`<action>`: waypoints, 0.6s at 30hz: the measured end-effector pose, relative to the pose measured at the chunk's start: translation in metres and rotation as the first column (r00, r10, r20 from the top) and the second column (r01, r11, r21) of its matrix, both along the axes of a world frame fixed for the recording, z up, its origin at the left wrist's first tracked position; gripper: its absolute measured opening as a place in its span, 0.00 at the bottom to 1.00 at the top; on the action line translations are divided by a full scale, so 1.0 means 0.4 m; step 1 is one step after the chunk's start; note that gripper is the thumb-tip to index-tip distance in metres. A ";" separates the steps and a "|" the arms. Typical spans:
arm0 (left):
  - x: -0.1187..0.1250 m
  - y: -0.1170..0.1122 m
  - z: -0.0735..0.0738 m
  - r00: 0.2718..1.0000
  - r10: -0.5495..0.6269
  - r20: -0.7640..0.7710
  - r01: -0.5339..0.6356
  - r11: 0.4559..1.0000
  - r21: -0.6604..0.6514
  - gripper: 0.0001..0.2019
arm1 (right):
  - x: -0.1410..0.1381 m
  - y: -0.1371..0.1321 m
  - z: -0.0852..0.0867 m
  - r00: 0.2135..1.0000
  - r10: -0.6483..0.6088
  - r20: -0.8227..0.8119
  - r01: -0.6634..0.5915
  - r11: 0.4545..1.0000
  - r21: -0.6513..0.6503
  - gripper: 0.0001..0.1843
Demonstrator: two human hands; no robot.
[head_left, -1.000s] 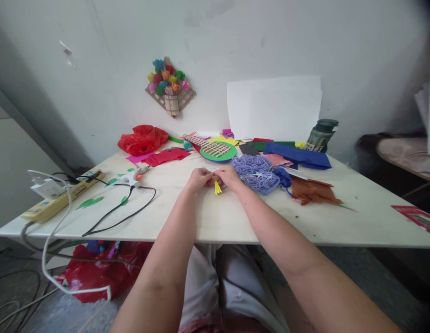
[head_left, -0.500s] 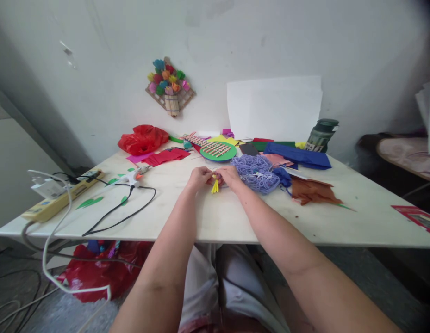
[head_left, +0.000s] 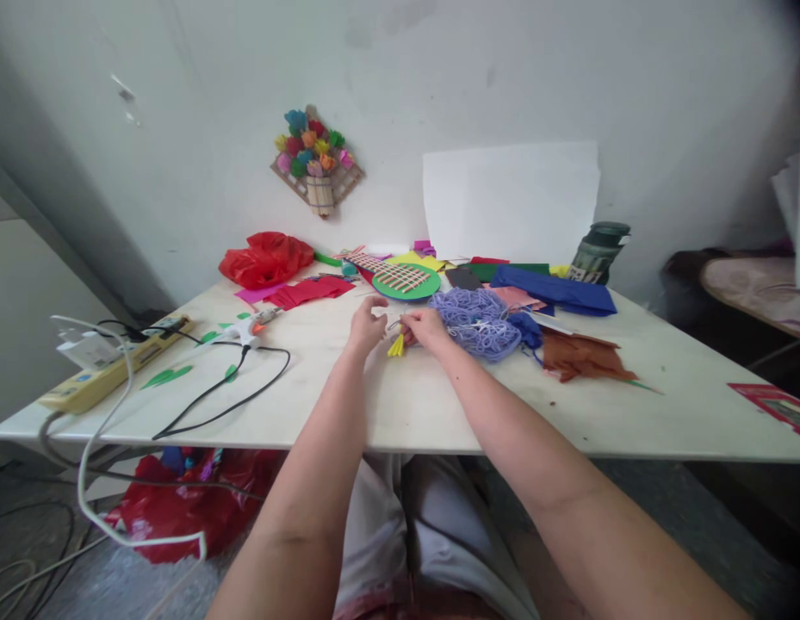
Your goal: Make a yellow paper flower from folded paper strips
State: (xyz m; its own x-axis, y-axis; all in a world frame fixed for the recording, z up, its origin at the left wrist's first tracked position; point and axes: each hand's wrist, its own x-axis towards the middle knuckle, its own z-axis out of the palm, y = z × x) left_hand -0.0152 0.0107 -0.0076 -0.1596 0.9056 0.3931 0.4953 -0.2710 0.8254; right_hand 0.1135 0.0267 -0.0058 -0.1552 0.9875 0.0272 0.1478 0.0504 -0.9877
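Note:
My right hand [head_left: 425, 329] is closed in a pinch over the table, just in front of the yarn. Below its fingertips hangs a small fanned piece of yellow paper [head_left: 395, 346], gathered at the top. My left hand [head_left: 368, 324] is a short way to the left, its thumb and fingers apart; I make out nothing solid in it. Right beside my right hand lies a loose heap of purple yarn [head_left: 480, 323]. Behind both hands is a green oval board [head_left: 405, 282] with a woven stick lattice [head_left: 390, 271] on it.
A hot glue gun [head_left: 244, 331] with a black cord lies left, near a yellow power strip [head_left: 115, 370] and green paper leaves [head_left: 168, 376]. Brown crepe paper [head_left: 584, 356], a blue paper roll [head_left: 555, 290] and a dark bottle [head_left: 598, 252] are at right. Red paper [head_left: 313, 292] lies back left.
My left hand has come away from my right hand and its fingers have opened. The yellow paper stays with my right hand and has shifted slightly left.

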 end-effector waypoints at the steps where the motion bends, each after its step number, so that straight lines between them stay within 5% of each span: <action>1: 0.006 -0.005 0.004 0.996 -0.072 0.048 0.073 0.997 -0.018 0.19 | 0.001 0.002 -0.003 1.000 0.010 -0.002 -0.010 1.000 0.017 0.13; 4: 0.021 -0.014 0.008 0.983 -0.154 0.101 0.166 0.978 -0.123 0.21 | 0.001 0.007 -0.011 0.999 0.033 0.007 -0.033 0.998 0.056 0.12; 12: 0.029 -0.012 0.005 0.972 -0.085 0.221 0.152 0.940 -0.306 0.17 | 0.001 0.018 -0.027 0.999 0.039 0.037 -0.044 0.988 0.149 0.11; 18: 0.029 -0.028 0.013 0.918 -0.170 0.358 0.288 0.907 -0.306 0.08 | 0.011 0.024 -0.031 0.997 0.029 0.075 -0.047 0.967 0.250 0.09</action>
State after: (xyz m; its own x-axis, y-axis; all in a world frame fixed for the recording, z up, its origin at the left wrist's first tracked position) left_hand -0.0036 -0.0004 -0.0022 0.0068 0.9999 0.0121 0.1512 -0.0130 0.9884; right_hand 0.1177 0.0361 -0.0183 -0.2028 0.9436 0.2618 0.2097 0.3030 -0.9296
